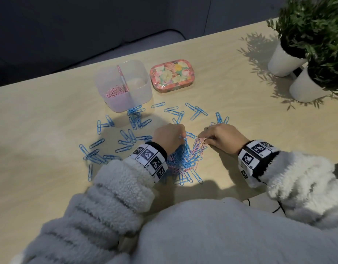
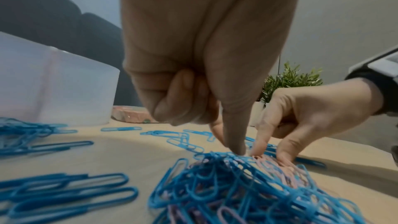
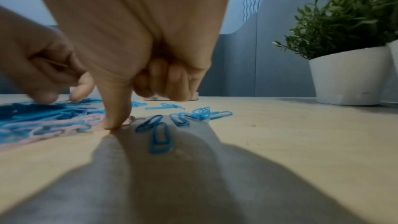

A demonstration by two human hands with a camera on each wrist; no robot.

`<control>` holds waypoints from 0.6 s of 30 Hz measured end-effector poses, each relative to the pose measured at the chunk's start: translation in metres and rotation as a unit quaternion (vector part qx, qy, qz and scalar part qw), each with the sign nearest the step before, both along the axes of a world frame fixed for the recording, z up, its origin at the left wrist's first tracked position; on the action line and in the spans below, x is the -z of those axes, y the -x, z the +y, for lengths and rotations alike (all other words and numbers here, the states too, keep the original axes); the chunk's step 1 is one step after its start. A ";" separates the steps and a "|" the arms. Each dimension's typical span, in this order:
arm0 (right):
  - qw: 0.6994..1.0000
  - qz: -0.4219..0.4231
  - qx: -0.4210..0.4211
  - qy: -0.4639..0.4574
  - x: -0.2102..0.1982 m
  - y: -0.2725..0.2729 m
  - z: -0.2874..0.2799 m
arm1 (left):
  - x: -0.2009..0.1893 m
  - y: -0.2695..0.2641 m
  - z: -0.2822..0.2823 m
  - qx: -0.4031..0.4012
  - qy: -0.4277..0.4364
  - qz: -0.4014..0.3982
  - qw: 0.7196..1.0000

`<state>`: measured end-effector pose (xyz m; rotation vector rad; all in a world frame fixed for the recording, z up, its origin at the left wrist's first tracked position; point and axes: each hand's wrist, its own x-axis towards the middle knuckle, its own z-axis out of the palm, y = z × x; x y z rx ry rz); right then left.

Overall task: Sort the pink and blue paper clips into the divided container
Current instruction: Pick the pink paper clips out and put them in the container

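Pink clips (image 1: 199, 143) pinched: right hand (image 1: 224, 137) | left hand (image 1: 169, 137) pinching blue clips (image 1: 184, 149)

bg: dark sofa (image 1: 50, 35) | grey wall (image 3: 280, 65) | light wood table (image 1: 231, 77) | 2 potted plants (image 1: 316, 35)
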<state>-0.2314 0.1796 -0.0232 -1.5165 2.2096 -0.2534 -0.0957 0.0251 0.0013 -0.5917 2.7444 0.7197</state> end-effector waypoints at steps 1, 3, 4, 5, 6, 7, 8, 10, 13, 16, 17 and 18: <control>1.000 0.020 -0.001 -0.005 0.000 -0.001 0.001 | -0.001 0.001 0.002 0.007 -0.005 0.014 1.000; 0.999 0.041 0.000 -0.012 0.000 -0.003 0.003 | -0.001 0.004 0.012 0.032 -0.025 0.041 0.998; 0.999 0.047 -0.003 -0.014 -0.001 -0.003 0.003 | 0.000 0.006 0.018 0.052 -0.035 0.044 0.997; 0.998 0.055 -0.008 -0.018 -0.001 -0.004 0.003 | 0.002 0.007 0.023 0.072 -0.038 0.038 0.996; 0.998 0.063 -0.014 -0.021 -0.002 -0.006 0.003 | 0.005 0.009 0.028 0.087 -0.034 0.024 0.995; 0.997 0.069 -0.018 -0.028 -0.001 -0.007 0.004 | 0.008 0.010 0.031 0.095 -0.023 0.008 0.995; 0.997 0.074 -0.019 -0.032 -0.002 -0.008 0.004 | 0.011 0.011 0.033 0.096 -0.011 -0.004 0.995; 0.997 0.063 -0.004 -0.035 -0.001 -0.009 0.007 | 0.014 0.012 0.036 0.091 0.010 -0.009 0.996; 0.996 -0.024 0.081 -0.011 0.003 -0.001 0.013 | 0.015 0.010 0.031 0.071 -0.004 0.024 0.997; 0.950 -0.222 0.207 0.071 0.006 0.006 0.015 | 0.012 0.006 0.019 0.025 -0.064 0.053 0.996; 0.924 -0.278 0.244 0.098 0.006 0.006 0.015 | 0.011 0.006 0.014 0.008 -0.089 0.058 0.994; 0.896 -0.328 0.277 0.116 0.005 0.006 0.013 | 0.010 0.006 0.010 -0.011 -0.117 0.067 0.991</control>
